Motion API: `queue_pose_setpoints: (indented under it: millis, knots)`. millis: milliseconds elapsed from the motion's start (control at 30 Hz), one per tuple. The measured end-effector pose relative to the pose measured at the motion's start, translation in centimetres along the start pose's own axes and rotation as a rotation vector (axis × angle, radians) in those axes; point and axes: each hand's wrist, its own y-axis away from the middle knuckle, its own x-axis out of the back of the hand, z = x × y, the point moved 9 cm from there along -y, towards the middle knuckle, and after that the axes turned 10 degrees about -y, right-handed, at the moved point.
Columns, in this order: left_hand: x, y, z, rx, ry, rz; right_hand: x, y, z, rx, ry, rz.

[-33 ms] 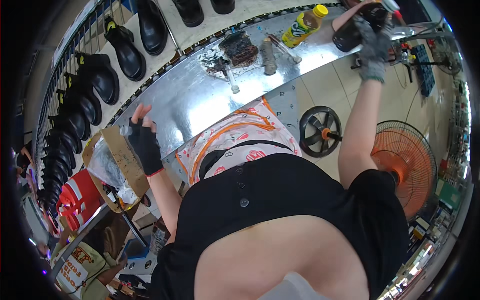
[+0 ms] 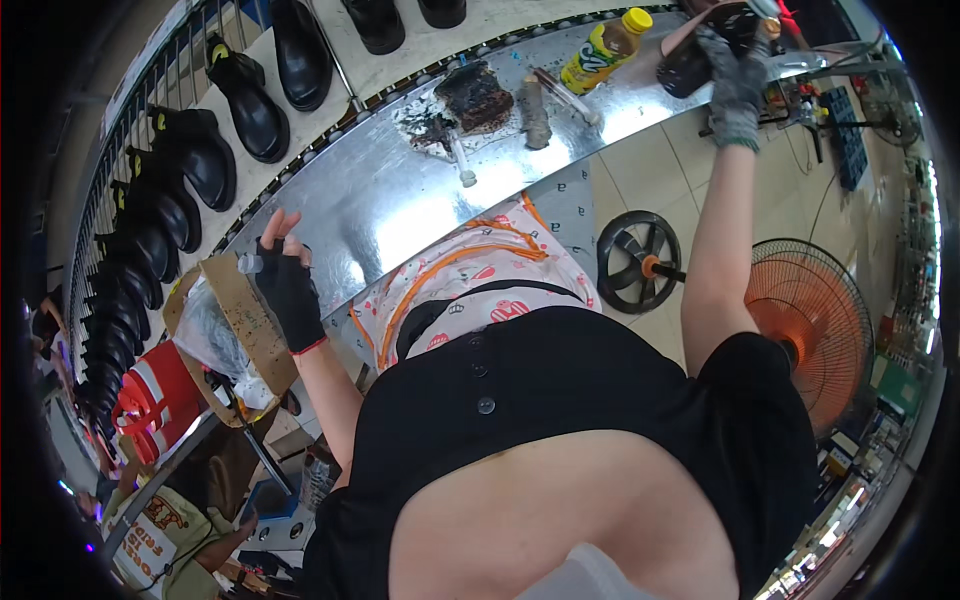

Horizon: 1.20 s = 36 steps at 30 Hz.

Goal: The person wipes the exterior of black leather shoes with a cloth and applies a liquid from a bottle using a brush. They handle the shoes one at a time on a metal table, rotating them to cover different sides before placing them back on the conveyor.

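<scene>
At the left end of the metal bench, my left hand point(image 2: 287, 290) wears a black fingerless glove. Its lower fingers curl round a small clear plastic piece point(image 2: 249, 263), whose end sticks out; the rest is hidden. Index finger and thumb point up. Far right, my right hand point(image 2: 738, 95), in a grey knit glove, grips what looks like a black boot point(image 2: 685, 72) over the bench's edge. A pale part above it is unclear. Nearer the middle lie a blackened sponge-like pad point(image 2: 477, 97), a clear tube point(image 2: 462, 160), a grey roll point(image 2: 537, 115) and another clear tube point(image 2: 568, 97).
A yellow-capped drink bottle point(image 2: 606, 50) stands on the metal bench point(image 2: 350, 235). Black boots point(image 2: 245, 100) line the conveyor beyond it. Left are a cardboard box point(image 2: 250, 335) with plastic and a red bag point(image 2: 160, 400). An orange fan point(image 2: 815, 335) and a black handwheel point(image 2: 638, 262) are right.
My right hand has shifted slightly left and nearer, tilting the black boot with it. A fingertip now shows beyond the glove. My left hand has barely moved.
</scene>
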Motion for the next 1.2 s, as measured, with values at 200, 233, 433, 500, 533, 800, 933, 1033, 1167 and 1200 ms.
queue_pose_setpoints:
  millis: [200, 233, 433, 500, 533, 800, 933, 1033, 1167, 1200]
  knots:
    - [-1.1, -0.3, 1.5, -0.07, -0.049, -0.015, 1.1, -0.4, 11.6, -0.119, 0.605, -0.014]
    - [-1.6, -0.4, 1.7, -0.068, -0.038, -0.02, 0.7, 0.4, 11.7, -0.157, 0.694, 0.022]
    - [-2.4, -0.5, 2.3, -0.093, -0.03, -0.009, 1.6, 1.5, 13.9, -0.109, 0.589, -0.102]
    - [-2.3, -0.4, 2.0, -0.089, -0.03, -0.003, 2.2, 3.7, 9.4, -0.13, 0.875, 0.002]
    - [-2.0, -0.3, 1.6, -0.086, -0.014, -0.001, 2.6, 4.9, 7.3, -0.087, 0.979, 0.102]
    - [-5.0, -0.7, 1.4, -0.098, -0.106, -0.077, -19.8, 26.4, 6.1, -0.251, 0.17, -0.894]
    - [-6.4, -0.5, 3.4, -0.131, -0.135, -0.088, -23.7, 27.9, 6.0, 0.018, 0.613, -1.041]
    - [-5.6, 0.0, 2.8, -0.137, -0.137, -0.082, -23.4, 28.3, 6.8, -0.337, 0.586, -1.122]
    - [-5.6, 1.0, 1.6, -0.085, -0.098, -0.091, -20.4, 28.8, 8.6, -0.649, 0.407, -1.028]
    - [-5.7, 1.2, 1.4, -0.068, -0.095, -0.093, -20.4, 27.6, 6.6, -0.555, 0.401, -1.011]
